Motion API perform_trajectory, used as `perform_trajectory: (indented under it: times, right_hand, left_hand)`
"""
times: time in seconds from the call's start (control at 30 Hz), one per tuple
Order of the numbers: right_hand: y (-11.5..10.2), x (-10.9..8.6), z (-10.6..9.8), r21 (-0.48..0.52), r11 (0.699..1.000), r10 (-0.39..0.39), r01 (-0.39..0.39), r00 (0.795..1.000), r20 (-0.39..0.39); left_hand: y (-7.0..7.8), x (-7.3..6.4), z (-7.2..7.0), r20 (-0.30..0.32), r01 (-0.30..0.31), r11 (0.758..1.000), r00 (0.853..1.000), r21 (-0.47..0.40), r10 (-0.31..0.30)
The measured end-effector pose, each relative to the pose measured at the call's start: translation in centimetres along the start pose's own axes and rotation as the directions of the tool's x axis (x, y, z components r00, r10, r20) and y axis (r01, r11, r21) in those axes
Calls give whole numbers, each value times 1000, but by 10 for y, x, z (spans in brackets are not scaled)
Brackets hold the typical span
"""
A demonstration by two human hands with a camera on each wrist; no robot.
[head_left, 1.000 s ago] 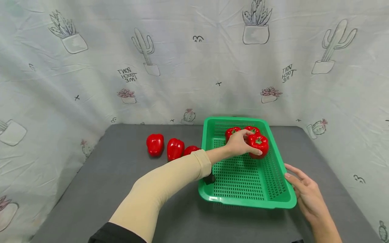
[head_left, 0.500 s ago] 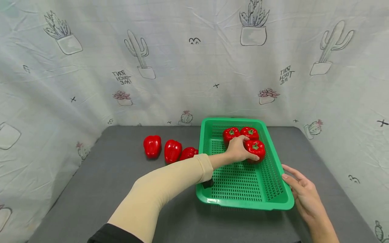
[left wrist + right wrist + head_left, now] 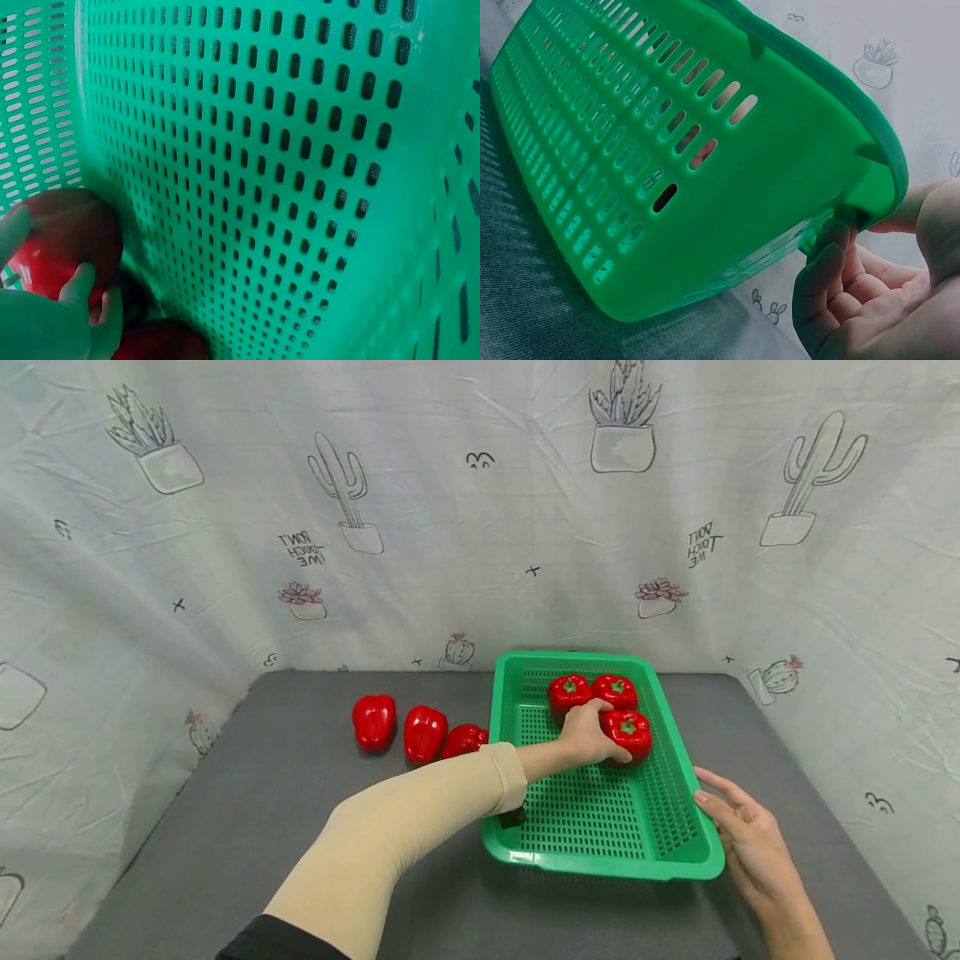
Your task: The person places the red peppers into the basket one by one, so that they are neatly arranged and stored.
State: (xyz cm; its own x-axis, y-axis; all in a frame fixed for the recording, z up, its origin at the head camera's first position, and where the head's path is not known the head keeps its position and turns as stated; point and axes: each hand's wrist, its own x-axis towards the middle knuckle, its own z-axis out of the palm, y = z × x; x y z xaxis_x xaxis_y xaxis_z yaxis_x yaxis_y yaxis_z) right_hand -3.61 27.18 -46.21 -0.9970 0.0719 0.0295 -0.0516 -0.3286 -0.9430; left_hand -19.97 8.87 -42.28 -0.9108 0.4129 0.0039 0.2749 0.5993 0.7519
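Observation:
My left hand (image 3: pixel 588 737) reaches into the green plastic basket (image 3: pixel 525 862) and grips a red bell pepper (image 3: pixel 628 732) by its sides, stem end up. Two more red bell peppers, one at the back left (image 3: pixel 570 695) and one at the back right (image 3: pixel 615 690), sit behind it in the basket. In the left wrist view the fingers (image 3: pixel 79 289) curl round the held pepper (image 3: pixel 71 232), low over the slotted floor. With thumb and fingers, my right hand (image 3: pixel 753 835) holds the basket's right rim; the right wrist view shows its fingers (image 3: pixel 825 270) bent under the lip.
Left of the basket, three red bell peppers lie on the grey table (image 3: pixel 285 827): a far left one (image 3: pixel 374 723), a middle one (image 3: pixel 425 734) and one (image 3: pixel 463 740) partly behind the left sleeve (image 3: pixel 420 806). A cactus-print curtain (image 3: pixel 420 510) stands behind the table.
The left hand has brought the held pepper slightly lower and nearer inside the basket. The right hand keeps its hold on the rim. The whole head view has shifted a little.

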Motion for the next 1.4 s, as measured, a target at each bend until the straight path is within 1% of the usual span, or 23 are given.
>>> perform_trajectory:
  times: [0.13,0.27,0.53,0.63,0.73,0.83,0.9,1.0,1.07,1.1,1.17,1.23,1.3,1.33,1.4]
  right_hand:
    - [1,-3,3,-3,1000,-3,3,1000,-5]
    - [1,-6,6,-7,1000,-2,2,1000,-12]
    - [1,-12,11,-13,1000,-3,2,1000,-9]
    - [2,-14,13,-20,1000,-3,3,1000,-16]
    - [2,-16,15,-29,1000,-1,1,1000,-25]
    - [2,-18,17,-31,1000,4,-5,999,-34]
    - [2,-20,18,-28,1000,5,-6,999,-36]
    - [2,-23,20,-19,1000,6,-6,999,-34]
    - [2,-24,21,-14,1000,7,-7,999,-34]
    - [2,-25,21,-12,1000,9,-10,999,-35]
    - [2,-26,22,-12,1000,14,-14,999,-41]
    - [2,-28,23,-9,1000,22,-22,998,-51]
    - [1,-30,24,-10,1000,28,-28,998,-62]
    - [1,-31,24,-13,999,30,-31,997,-67]
    - [1,-33,24,-15,999,34,-35,997,-71]
  left_hand:
    - [1,-3,-2,2,40,999,999,-25,-40]
    - [0,-6,-3,3,67,996,998,-55,-67]
    - [1,-14,-10,27,77,987,997,-143,-73]
    - [3,-17,-14,33,81,982,996,-168,-77]
    - [8,-20,-22,64,108,969,993,-224,-96]
    - [15,-25,-32,134,147,952,984,-270,-114]
    - [20,-30,-43,201,167,941,973,-295,-110]
    - [29,-40,-68,304,162,934,951,-318,-61]
    - [34,-48,-88,350,117,938,937,-325,4]
    - [36,-53,-100,357,77,945,933,-317,44]
    - [35,-64,-122,351,-24,952,926,-304,136]
    - [30,-79,-145,322,-130,946,919,-298,228]
    - [18,-96,-167,270,-213,925,914,-315,303]
    - [10,-105,-177,242,-238,910,913,-339,329]
    - [-10,-123,-195,168,-269,882,920,-386,354]
